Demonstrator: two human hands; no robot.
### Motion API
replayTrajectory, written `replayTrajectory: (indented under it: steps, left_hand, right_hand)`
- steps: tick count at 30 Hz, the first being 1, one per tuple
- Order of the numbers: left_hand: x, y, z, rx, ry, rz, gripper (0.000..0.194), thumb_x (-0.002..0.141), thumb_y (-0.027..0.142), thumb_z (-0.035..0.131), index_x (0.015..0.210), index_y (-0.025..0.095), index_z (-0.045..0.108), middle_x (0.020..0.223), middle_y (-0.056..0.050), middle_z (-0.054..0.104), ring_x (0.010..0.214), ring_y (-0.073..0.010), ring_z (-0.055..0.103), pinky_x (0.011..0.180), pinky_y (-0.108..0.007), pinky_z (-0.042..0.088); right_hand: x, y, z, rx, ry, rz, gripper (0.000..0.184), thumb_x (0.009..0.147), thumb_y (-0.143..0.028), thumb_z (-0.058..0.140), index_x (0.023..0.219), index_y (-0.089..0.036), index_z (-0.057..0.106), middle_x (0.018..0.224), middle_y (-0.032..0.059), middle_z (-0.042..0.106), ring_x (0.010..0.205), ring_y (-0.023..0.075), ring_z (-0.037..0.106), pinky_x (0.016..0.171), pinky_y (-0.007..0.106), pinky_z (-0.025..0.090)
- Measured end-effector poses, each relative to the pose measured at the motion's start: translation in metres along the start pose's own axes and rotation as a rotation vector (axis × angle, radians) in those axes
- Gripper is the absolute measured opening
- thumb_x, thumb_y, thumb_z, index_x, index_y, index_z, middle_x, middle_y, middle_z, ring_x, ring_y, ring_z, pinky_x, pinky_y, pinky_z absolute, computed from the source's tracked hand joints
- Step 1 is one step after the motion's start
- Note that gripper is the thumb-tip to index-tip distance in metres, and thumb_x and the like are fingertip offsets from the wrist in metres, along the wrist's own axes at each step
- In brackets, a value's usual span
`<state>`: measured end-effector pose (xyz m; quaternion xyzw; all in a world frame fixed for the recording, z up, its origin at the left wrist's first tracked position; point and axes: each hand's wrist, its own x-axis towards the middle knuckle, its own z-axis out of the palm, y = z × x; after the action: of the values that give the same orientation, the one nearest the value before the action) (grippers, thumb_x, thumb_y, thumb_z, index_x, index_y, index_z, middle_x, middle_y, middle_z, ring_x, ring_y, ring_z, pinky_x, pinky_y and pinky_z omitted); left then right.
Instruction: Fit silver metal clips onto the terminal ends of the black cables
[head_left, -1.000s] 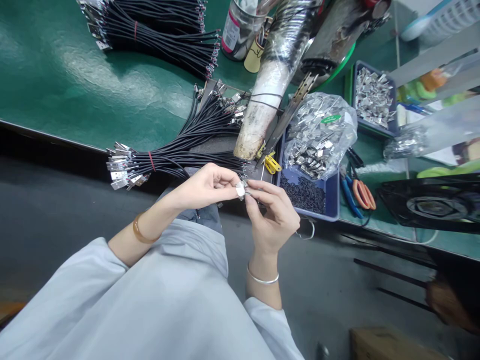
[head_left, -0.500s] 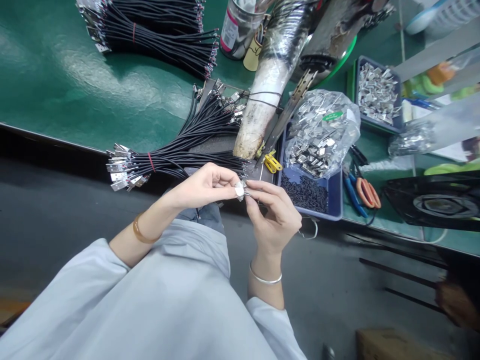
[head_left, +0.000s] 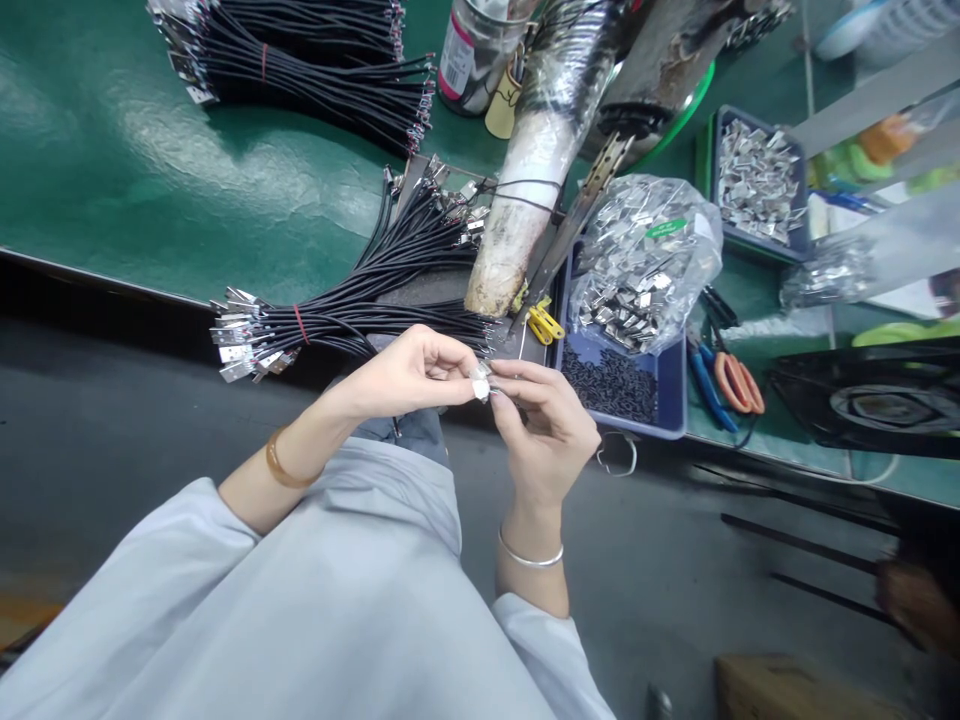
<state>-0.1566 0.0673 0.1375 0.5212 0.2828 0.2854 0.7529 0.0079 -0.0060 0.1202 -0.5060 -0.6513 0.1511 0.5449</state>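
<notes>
My left hand [head_left: 409, 375] pinches a small silver metal connector piece [head_left: 481, 382] between thumb and forefinger, just off the bench's front edge. From the other side, the thumb and forefinger of my right hand [head_left: 551, 425] close at the same piece; whether they grip it or a tiny part beside it is hidden by the fingertips. Just beyond my left hand lies a bundle of black cables [head_left: 352, 315] with metal plugs, tied with a red band. Yellow thread snips [head_left: 544, 322] lie past my right fingertips.
A blue tray [head_left: 673, 400] holds small black parts and a plastic bag of metal pieces [head_left: 641, 270]. Orange-handled scissors [head_left: 739, 383] and blue-handled pliers [head_left: 709, 390] lie right of it. A wrapped white tube [head_left: 517, 215] leans over the bench. More cable bundles [head_left: 307, 70] lie back left.
The metal piece has tilted slightly between my fingertips, and my right fingers have shifted a little. Both hands otherwise stay in place.
</notes>
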Motion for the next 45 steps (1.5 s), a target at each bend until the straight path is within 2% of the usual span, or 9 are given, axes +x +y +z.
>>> replayTrajectory:
  steps: [4,7,12,16,23,27,31,39,45]
  left_hand:
    - [0.001,-0.004,0.0,0.034,0.016,0.062,0.012,0.068,0.022,0.077,0.064,0.01,0.073,0.057,0.0,0.059,0.054,-0.0064,0.045,0.051,-0.018,0.036]
    - [0.003,-0.007,0.004,0.04,0.115,0.104,0.011,0.066,0.021,0.075,0.065,0.011,0.075,0.06,-0.002,0.064,0.056,-0.008,0.048,0.052,-0.02,0.039]
    - [0.006,-0.01,0.013,0.005,0.272,0.123,0.011,0.064,0.021,0.072,0.062,0.011,0.069,0.052,0.004,0.05,0.051,-0.0047,0.038,0.048,-0.018,0.03]
    - [0.006,-0.011,0.015,0.013,0.301,0.123,0.013,0.064,0.023,0.07,0.061,0.012,0.063,0.05,0.006,0.041,0.05,-0.0038,0.032,0.047,-0.017,0.026]
    - [0.004,-0.011,0.013,0.082,0.212,0.109,0.01,0.066,0.022,0.067,0.065,0.013,0.065,0.053,0.006,0.042,0.051,-0.0047,0.033,0.05,-0.019,0.027]
    - [0.005,-0.011,0.015,0.066,0.237,0.119,0.012,0.067,0.024,0.066,0.065,0.014,0.06,0.051,0.007,0.037,0.049,-0.004,0.028,0.048,-0.019,0.022]
    - [0.006,-0.013,0.016,0.071,0.266,0.16,0.011,0.068,0.023,0.064,0.065,0.015,0.057,0.05,0.009,0.034,0.048,-0.0037,0.027,0.047,-0.018,0.022]
    - [0.007,-0.014,0.017,0.109,0.297,0.214,0.014,0.073,0.025,0.066,0.068,0.013,0.068,0.053,0.003,0.049,0.05,-0.0059,0.037,0.047,-0.018,0.03]
    - [0.009,-0.018,0.02,0.155,0.43,0.235,0.015,0.074,0.028,0.07,0.07,0.014,0.072,0.055,0.002,0.052,0.054,-0.0085,0.044,0.05,-0.019,0.034]
  right_hand:
    - [-0.001,0.002,0.003,0.111,0.019,0.125,0.015,0.086,-0.011,0.072,0.089,-0.025,0.075,0.096,0.0002,0.078,0.089,0.0149,0.076,0.077,0.029,0.064]
    - [-0.002,0.003,0.006,0.102,0.127,0.191,0.008,0.089,-0.015,0.07,0.088,-0.022,0.074,0.097,0.0016,0.077,0.086,0.0153,0.076,0.074,0.029,0.065]
    - [-0.005,0.001,0.009,-0.004,0.326,-0.002,0.012,0.095,-0.015,0.061,0.1,-0.022,0.07,0.101,0.003,0.076,0.091,0.0168,0.077,0.078,0.035,0.068]
    - [-0.009,-0.001,0.011,-0.065,0.29,-0.094,0.015,0.091,-0.01,0.066,0.098,-0.023,0.067,0.101,0.0021,0.077,0.09,0.0168,0.077,0.077,0.034,0.068]
    - [-0.001,-0.001,0.01,0.037,0.242,0.088,0.006,0.09,-0.015,0.071,0.089,-0.021,0.068,0.095,0.0008,0.076,0.08,0.0154,0.077,0.071,0.03,0.066]
    - [-0.001,-0.001,0.009,-0.032,0.305,-0.054,0.012,0.089,-0.012,0.069,0.094,-0.023,0.071,0.096,0.0003,0.077,0.086,0.0162,0.076,0.075,0.032,0.066]
    - [-0.006,0.001,0.009,-0.13,0.251,-0.177,0.017,0.086,-0.009,0.071,0.095,-0.023,0.071,0.096,-0.0001,0.079,0.087,0.0157,0.077,0.077,0.031,0.065]
    - [-0.002,0.006,0.013,0.053,0.28,0.071,0.008,0.091,-0.013,0.067,0.091,-0.021,0.065,0.095,0.0011,0.077,0.086,0.0157,0.078,0.075,0.03,0.066]
    - [0.006,0.01,0.011,-0.216,0.22,-0.154,0.016,0.086,-0.008,0.071,0.088,-0.023,0.066,0.093,0.0003,0.079,0.086,0.0153,0.077,0.077,0.029,0.064]
